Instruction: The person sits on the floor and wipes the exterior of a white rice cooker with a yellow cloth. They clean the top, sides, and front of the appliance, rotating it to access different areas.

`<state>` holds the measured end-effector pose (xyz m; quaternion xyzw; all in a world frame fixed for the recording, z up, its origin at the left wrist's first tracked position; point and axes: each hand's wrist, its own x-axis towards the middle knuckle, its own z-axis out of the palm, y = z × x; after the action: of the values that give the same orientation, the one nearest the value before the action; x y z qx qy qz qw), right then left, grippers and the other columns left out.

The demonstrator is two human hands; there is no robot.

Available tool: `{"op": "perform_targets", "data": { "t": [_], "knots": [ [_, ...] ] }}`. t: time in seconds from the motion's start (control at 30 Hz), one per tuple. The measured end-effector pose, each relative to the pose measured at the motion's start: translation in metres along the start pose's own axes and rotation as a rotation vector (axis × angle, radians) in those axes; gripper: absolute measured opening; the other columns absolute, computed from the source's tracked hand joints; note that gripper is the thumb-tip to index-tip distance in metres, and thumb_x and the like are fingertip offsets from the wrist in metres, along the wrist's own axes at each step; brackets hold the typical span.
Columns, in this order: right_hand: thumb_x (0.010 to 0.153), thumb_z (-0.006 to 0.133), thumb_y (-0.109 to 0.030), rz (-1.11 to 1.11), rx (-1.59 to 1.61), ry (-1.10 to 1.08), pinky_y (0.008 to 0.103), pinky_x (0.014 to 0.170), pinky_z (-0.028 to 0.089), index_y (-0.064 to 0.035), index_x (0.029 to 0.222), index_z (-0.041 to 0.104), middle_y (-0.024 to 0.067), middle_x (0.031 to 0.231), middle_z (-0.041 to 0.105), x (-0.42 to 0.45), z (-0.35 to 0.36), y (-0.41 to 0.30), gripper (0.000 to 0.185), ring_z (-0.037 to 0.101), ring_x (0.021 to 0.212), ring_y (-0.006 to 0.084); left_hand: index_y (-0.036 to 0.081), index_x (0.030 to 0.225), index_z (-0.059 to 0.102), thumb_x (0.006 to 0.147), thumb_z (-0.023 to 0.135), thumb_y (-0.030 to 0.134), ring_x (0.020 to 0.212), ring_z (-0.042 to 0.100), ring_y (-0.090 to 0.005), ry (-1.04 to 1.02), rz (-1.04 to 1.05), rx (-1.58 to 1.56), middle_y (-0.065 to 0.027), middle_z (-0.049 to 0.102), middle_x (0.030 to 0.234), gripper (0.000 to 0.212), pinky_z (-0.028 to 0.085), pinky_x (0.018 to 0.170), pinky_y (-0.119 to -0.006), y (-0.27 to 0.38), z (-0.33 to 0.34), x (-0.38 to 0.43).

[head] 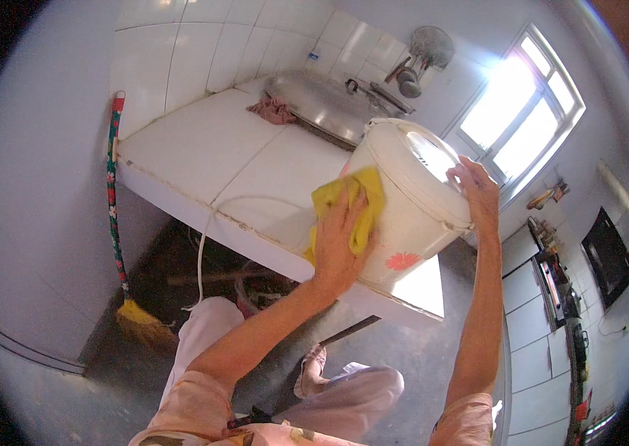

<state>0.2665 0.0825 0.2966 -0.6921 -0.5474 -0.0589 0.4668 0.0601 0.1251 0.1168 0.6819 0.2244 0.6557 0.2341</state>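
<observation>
A cream-coloured rice cooker (398,223) with a pink flower on its side stands near the corner of a white tiled counter (180,150). My left hand (342,240) presses a yellow cloth (367,187) against the cooker's side, fingers spread over the cloth. At the right, my right hand (476,187) has its fingers on the rim of the lid; whether they grip it is hard to tell. A white power cord (203,251) loops over the counter's front edge and hangs down.
Behind the cooker sits a large metal lid (325,103), a reddish rag (274,110) beside it. A broom (113,200) leans by the counter's left end. Utensils (409,81) hang on the wall near a bright window (521,106). Another counter (532,334) runs along the right.
</observation>
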Motion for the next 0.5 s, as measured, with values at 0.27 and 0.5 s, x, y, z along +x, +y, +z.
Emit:
{"op": "perform_targets", "data": {
  "t": [0.27,0.5],
  "knots": [
    [0.091,0.063,-0.024,-0.061,0.105,-0.021,0.0285,0.085,0.051,-0.0028,0.124,0.061,0.0082,0.101,0.07,0.008,-0.002,0.017,0.039,0.064,0.095,0.0155,0.016,0.141,0.044,0.074,0.07,0.02,0.12,0.044,-0.036,-0.205,0.35,0.295,-0.0144,0.034,0.15,0.072,0.031,0.105,-0.053,0.037,0.011,0.01],
    [0.091,0.063,-0.023,-0.061,0.121,0.004,0.0272,0.083,0.048,0.0027,0.117,0.063,0.0072,0.094,0.069,-0.001,0.0,0.004,0.037,0.063,0.088,0.0141,0.014,0.142,0.043,0.073,0.073,0.018,0.126,0.04,-0.0418,-0.071,0.102,0.196,-0.0201,0.032,0.15,0.075,0.029,0.106,-0.056,0.015,0.008,-0.011]
  ]
}}
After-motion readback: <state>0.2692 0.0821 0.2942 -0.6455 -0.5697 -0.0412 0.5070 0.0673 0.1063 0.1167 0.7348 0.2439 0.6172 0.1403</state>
